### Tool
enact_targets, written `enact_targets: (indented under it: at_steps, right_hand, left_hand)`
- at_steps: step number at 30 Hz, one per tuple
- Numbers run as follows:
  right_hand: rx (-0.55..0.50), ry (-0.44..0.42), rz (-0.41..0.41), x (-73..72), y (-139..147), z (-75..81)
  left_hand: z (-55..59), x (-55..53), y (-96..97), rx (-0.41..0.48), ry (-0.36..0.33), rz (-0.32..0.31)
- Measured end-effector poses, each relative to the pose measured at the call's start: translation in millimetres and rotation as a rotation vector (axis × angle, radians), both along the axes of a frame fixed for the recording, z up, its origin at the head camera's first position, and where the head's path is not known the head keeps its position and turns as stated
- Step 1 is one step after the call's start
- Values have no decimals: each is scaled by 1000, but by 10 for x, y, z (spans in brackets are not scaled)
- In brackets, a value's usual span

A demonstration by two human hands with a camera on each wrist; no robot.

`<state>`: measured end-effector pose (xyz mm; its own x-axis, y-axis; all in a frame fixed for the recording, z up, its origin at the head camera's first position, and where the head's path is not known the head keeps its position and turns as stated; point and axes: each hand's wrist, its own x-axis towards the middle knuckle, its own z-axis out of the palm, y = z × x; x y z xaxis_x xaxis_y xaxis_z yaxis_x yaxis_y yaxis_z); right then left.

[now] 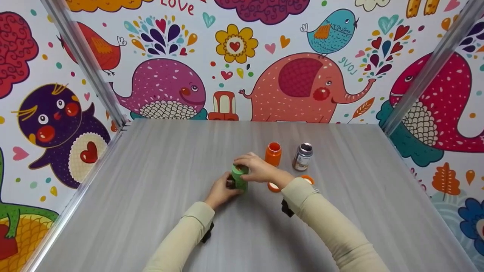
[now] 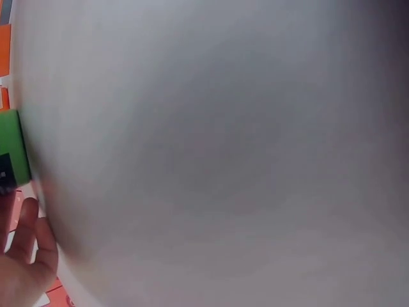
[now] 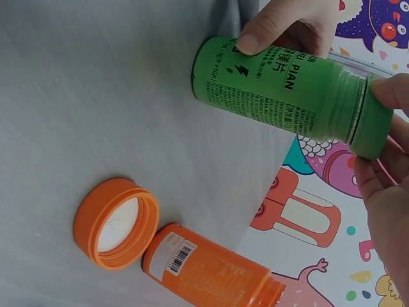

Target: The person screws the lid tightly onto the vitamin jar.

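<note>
A green bottle [image 1: 239,183] with a printed label stands on the table, between both hands. Low on its body my left hand [image 1: 222,192] grips it, the thumb across the label in the right wrist view. My right hand [image 1: 259,169] pinches the green lid [image 3: 372,121] at its rim, thumb on one side and fingers on the other. Ridges of the bottle's neck show just below the lid. At the left edge of the left wrist view are part of the bottle [image 2: 13,147] and some left-hand fingers.
Right of the hands stand an uncapped orange bottle [image 1: 273,153] and an uncapped dark, silvery bottle [image 1: 303,158]. One orange lid [image 3: 115,224] lies before the orange bottle; another orange lid [image 1: 309,179] is partly hidden by the right sleeve. A patterned wall backs the grey table [image 1: 170,162].
</note>
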<state>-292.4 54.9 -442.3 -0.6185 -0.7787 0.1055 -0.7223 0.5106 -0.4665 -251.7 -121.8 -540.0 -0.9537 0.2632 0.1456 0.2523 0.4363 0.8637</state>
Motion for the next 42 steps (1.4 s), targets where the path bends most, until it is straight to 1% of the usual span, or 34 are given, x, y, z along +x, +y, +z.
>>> enact_targets:
  at_steps: [1, 2, 5, 9, 13, 17, 19, 23, 28, 33, 38, 42]
  right_hand:
    - [5, 6, 3, -2, -2, -1]
    - [13, 11, 4, -3, -6, -1]
    - [28, 10, 5, 2, -15, -6]
    - [52, -12, 8, 11, -35, -10]
    - [69, -29, 1, 13, -53, -5]
    - [82, -36, -14, 10, -71, 4]
    - [90, -45, -31, 11, -79, 6]
    - [100, -23, -58, 20, -88, 3]
    - [93, 39, -88, 48, -102, -20]
    - [77, 34, -139, 80, -121, -35]
    - [68, 20, -148, 86, -117, -31]
    - [48, 4, -128, 74, -98, -33]
  left_hand:
    - [-4, -3, 4, -3, -7, 4]
    - [-11, -10, 10, -2, -32, 10]
    - [-24, -22, 21, -14, -59, 20]
    - [-16, -21, 22, -13, -69, 26]
    - [-10, -15, 24, 11, -63, 22]
    - [-3, -8, 21, 23, -33, 12]
    - [10, -5, 23, 29, -33, 15]
    - [18, -7, 30, 24, -49, 26]
    - [23, -4, 33, 23, -54, 32]
    - [36, -5, 27, 32, -73, 26]
    - [71, -16, 25, -7, -94, 2]
    - [76, -36, 24, -42, -100, -6]
